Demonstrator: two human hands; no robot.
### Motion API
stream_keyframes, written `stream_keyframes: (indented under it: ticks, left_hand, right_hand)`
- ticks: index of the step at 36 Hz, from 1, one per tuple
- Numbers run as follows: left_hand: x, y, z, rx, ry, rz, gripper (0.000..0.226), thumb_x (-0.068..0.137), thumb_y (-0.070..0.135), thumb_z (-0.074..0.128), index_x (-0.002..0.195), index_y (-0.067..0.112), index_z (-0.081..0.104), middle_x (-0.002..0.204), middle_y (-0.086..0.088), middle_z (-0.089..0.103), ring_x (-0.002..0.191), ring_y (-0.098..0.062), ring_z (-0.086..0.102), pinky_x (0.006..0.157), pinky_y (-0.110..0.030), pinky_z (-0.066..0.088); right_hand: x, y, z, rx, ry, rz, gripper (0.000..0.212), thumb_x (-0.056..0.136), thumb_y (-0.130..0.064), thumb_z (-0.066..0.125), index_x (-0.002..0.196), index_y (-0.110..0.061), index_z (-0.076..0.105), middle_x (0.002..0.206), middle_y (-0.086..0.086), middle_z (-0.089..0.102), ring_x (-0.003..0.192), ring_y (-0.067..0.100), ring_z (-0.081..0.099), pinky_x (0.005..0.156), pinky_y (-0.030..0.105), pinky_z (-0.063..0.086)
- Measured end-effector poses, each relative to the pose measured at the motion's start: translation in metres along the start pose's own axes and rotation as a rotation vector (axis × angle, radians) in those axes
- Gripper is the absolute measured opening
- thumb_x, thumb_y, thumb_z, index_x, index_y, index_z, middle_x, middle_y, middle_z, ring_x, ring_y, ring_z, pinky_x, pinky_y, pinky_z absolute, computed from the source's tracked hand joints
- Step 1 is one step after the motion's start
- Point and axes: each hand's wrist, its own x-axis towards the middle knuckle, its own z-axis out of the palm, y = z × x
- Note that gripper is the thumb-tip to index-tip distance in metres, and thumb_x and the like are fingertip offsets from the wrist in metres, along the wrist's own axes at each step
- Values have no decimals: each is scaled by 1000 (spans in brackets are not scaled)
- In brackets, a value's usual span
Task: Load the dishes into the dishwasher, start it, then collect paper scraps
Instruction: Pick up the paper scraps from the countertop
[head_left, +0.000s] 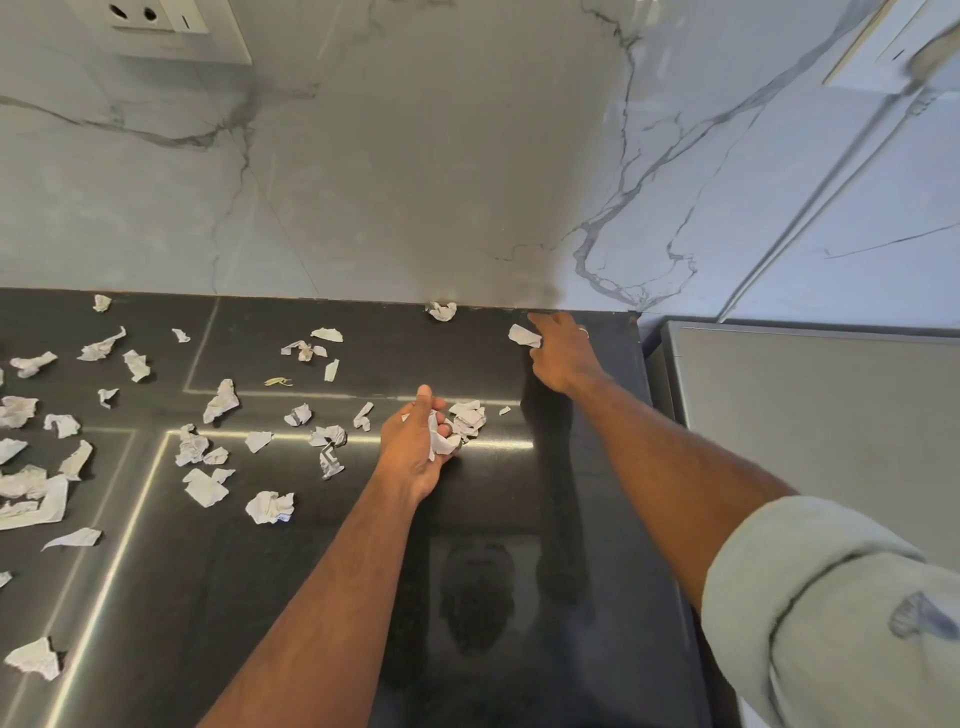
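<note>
rolled sleeve (810, 587) up close, kept clear of the mess | left hand (415, 441) clutching a wad of paper scraps (457, 421) mid-counter, stash hand i'd guess | right hand (561, 353) pinching one scrap (523, 335) by the counter (571, 519) back right corner | loads more litter the left side

Crumpled matt paper scraps (221, 400) on a glossy black stone counter (467, 519); smooth veined marble wall (389, 182).

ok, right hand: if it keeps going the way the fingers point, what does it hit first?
The right hand already pinches a paper scrap near the counter's back edge. Its fingers point up-left toward the marble backsplash, which is probably the first contact; depth is unclear.
</note>
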Motion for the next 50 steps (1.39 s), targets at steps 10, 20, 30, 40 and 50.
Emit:
stream_keyframes:
  ticks: [10,20,30,40,50]
  left_hand:
    - [-5,-7,-16,-9,35,2,30,97,37,63,90,8,63,66,-1,51,58,-12,48,63,-32,45]
    - [-31,-22,-35,-24,97,-5,28,97,37,63,92,9,63,67,-2,51,63,-16,51,70,-38,56]
    - [-69,-42,-40,-38,120,16,31,97,35,64,80,9,59,73,-3,42,66,-14,45,63,-37,58]
    - [-91,-57,-40,-146,69,-9,54,95,60,50,94,8,62,92,-19,65,84,-26,68,76,-41,60]
    - [-100,-62,-36,-100,17,34,41,100,44,55,77,11,57,76,-13,70,75,-25,72,74,-39,58]
  right_hand:
    - [-23,-14,27,-187,12,-212,36,96,-10,55,130,-19,62,127,8,55,118,33,47,98,41,48]
    - [-99,-10,55,-116,72,-256,24,96,-11,53,104,-15,76,93,6,64,90,24,59,78,33,48]
    - [-160,-23,51,425,47,-38,7,91,-27,71,85,-29,74,78,-16,65,73,-1,60,65,15,41]
    - [-208,-62,46,887,-80,-115,9,88,-12,74,90,-20,78,80,-5,75,70,5,67,66,18,51]
    - [-219,-86,52,351,-90,-215,10,74,-13,72,68,-20,75,64,-10,63,67,1,61,64,11,44]
